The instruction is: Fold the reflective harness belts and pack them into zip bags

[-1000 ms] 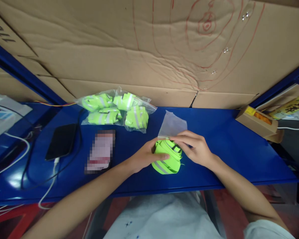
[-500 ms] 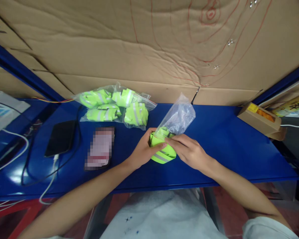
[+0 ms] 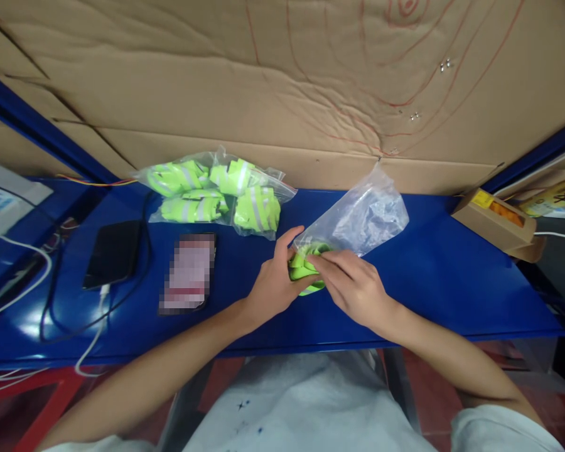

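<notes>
Between my hands is a rolled neon-yellow reflective strap [image 3: 303, 267] with a grey stripe, partly hidden by my fingers. My left hand [image 3: 277, 279] is wrapped round its left side, thumb across the front and index finger raised behind. My right hand [image 3: 355, 282] pinches the roll's upper right with fingertips pressed together. A clear plastic bag [image 3: 370, 210] lies just behind the roll, its near end at the roll and my fingers. At the back left are several clear bags of similar rolled neon straps [image 3: 257, 210].
A phone with a blurred-out screen [image 3: 188, 273] and a black phone [image 3: 113, 254] on a white cable lie left on the blue table [image 3: 433, 282]. A small cardboard box [image 3: 494, 220] stands at the right. Behind rises a cardboard wall [image 3: 193, 81].
The clear bag has swung rightward and lies flatter and wider. More of the roll is now covered by my hands, and my left index finger has lifted. My right hand keeps its pinch.
</notes>
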`<act>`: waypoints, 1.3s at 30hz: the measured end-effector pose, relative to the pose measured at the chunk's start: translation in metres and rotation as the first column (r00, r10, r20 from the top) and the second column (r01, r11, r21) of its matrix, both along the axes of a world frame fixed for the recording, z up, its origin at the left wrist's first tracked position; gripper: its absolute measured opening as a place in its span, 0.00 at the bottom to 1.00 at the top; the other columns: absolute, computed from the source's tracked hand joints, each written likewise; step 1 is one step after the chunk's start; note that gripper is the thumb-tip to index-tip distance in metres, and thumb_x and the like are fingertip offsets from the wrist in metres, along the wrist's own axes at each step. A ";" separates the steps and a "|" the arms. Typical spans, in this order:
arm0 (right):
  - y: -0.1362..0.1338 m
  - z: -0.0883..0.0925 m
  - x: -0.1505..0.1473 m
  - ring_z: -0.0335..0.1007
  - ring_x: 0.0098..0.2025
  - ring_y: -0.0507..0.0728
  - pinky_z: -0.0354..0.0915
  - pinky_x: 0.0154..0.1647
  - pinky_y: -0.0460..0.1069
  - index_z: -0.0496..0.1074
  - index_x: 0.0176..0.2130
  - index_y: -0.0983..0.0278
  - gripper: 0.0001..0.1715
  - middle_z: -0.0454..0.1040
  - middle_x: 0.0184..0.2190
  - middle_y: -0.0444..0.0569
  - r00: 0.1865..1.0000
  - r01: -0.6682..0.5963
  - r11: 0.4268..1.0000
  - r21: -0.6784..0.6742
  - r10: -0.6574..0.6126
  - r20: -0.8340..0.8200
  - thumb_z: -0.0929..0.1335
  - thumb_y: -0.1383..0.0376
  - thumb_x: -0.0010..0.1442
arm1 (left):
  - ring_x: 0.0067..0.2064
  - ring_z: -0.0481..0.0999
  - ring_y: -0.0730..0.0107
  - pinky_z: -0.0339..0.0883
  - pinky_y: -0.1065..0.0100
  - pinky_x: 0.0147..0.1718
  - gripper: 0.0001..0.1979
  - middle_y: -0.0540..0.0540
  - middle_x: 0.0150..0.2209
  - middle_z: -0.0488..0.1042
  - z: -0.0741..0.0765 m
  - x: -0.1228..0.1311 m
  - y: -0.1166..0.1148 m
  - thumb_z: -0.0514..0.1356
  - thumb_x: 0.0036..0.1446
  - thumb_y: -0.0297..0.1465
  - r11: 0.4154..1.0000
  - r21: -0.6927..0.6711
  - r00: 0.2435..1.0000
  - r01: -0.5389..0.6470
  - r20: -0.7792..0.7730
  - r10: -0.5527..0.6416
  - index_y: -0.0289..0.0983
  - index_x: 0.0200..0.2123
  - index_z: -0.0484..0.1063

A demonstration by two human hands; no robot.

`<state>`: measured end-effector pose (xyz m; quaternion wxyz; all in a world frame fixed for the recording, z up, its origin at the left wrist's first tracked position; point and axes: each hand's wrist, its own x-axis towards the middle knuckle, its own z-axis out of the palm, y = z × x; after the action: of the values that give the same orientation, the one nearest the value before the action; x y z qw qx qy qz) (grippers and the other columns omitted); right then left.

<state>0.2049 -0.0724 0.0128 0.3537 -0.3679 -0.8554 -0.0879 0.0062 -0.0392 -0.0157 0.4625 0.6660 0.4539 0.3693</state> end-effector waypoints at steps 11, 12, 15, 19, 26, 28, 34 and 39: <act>0.008 -0.005 0.006 0.78 0.40 0.57 0.76 0.40 0.53 0.74 0.58 0.64 0.20 0.81 0.40 0.51 0.975 -0.129 0.987 0.098 0.108 0.193 0.65 0.73 0.70 | 0.47 0.80 0.57 0.69 0.64 0.47 0.37 0.46 0.48 0.79 -0.007 -0.001 0.013 0.74 0.51 0.36 0.997 -0.045 0.982 0.068 0.178 -0.059 0.44 0.62 0.64; 0.008 -0.007 0.006 0.78 0.40 0.57 0.76 0.40 0.53 0.75 0.58 0.64 0.19 0.81 0.40 0.51 0.978 -0.112 0.988 0.102 0.091 0.187 0.65 0.74 0.71 | 0.49 0.79 0.57 0.69 0.63 0.48 0.37 0.46 0.49 0.79 -0.007 -0.002 0.014 0.74 0.51 0.36 0.997 -0.035 0.982 0.066 0.180 -0.059 0.44 0.62 0.64; 0.009 -0.009 0.008 0.79 0.43 0.58 0.77 0.42 0.53 0.74 0.57 0.65 0.19 0.81 0.41 0.52 0.988 -0.073 0.993 0.095 0.059 0.142 0.65 0.74 0.71 | 0.50 0.78 0.57 0.68 0.64 0.50 0.31 0.46 0.50 0.78 -0.007 -0.003 0.015 0.74 0.52 0.38 0.999 0.031 0.989 0.036 0.144 -0.040 0.42 0.57 0.69; 0.011 -0.005 0.015 0.79 0.43 0.59 0.78 0.43 0.53 0.74 0.58 0.68 0.19 0.82 0.42 0.53 0.972 -0.165 0.984 0.072 0.150 0.180 0.67 0.74 0.69 | 0.50 0.78 0.59 0.68 0.66 0.48 0.28 0.46 0.50 0.78 -0.008 -0.005 0.015 0.73 0.55 0.39 0.998 0.056 0.988 0.032 0.148 -0.040 0.42 0.56 0.70; 0.011 0.002 0.026 0.79 0.48 0.58 0.78 0.49 0.53 0.71 0.62 0.63 0.24 0.80 0.48 0.53 0.994 -0.106 0.994 -0.031 0.105 -0.038 0.67 0.73 0.69 | 0.48 0.80 0.57 0.70 0.63 0.48 0.31 0.46 0.47 0.80 -0.007 -0.007 0.016 0.75 0.51 0.43 0.998 0.040 0.997 0.051 0.061 -0.053 0.41 0.55 0.69; 0.012 0.002 0.027 0.79 0.47 0.55 0.77 0.49 0.51 0.73 0.60 0.61 0.22 0.79 0.48 0.52 0.980 -0.065 0.994 -0.093 0.046 -0.192 0.67 0.74 0.69 | 0.50 0.80 0.56 0.70 0.62 0.51 0.28 0.45 0.48 0.80 -0.004 -0.008 0.014 0.74 0.53 0.43 0.990 0.086 0.993 0.115 0.001 -0.116 0.41 0.54 0.72; 0.016 0.004 0.026 0.79 0.45 0.54 0.76 0.48 0.51 0.75 0.55 0.59 0.18 0.81 0.45 0.48 0.941 -0.144 0.968 -0.206 0.070 -0.330 0.68 0.74 0.69 | 0.65 0.72 0.51 0.63 0.55 0.66 0.26 0.39 0.62 0.73 -0.003 -0.007 0.010 0.73 0.55 0.40 0.914 0.332 0.969 0.231 0.009 -0.248 0.40 0.56 0.75; 0.015 0.003 0.025 0.77 0.44 0.54 0.74 0.47 0.50 0.73 0.48 0.60 0.14 0.80 0.42 0.48 0.919 -0.162 0.971 -0.173 0.085 -0.384 0.67 0.76 0.68 | 0.58 0.77 0.54 0.69 0.58 0.59 0.28 0.42 0.57 0.77 -0.007 -0.005 0.008 0.73 0.56 0.41 0.960 0.216 0.984 0.177 -0.023 -0.177 0.42 0.57 0.72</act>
<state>0.2297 -0.0575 0.0153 0.4759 -0.3566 -0.7985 0.0934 0.0010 -0.0307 -0.0223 0.4173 0.7512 0.3504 0.3727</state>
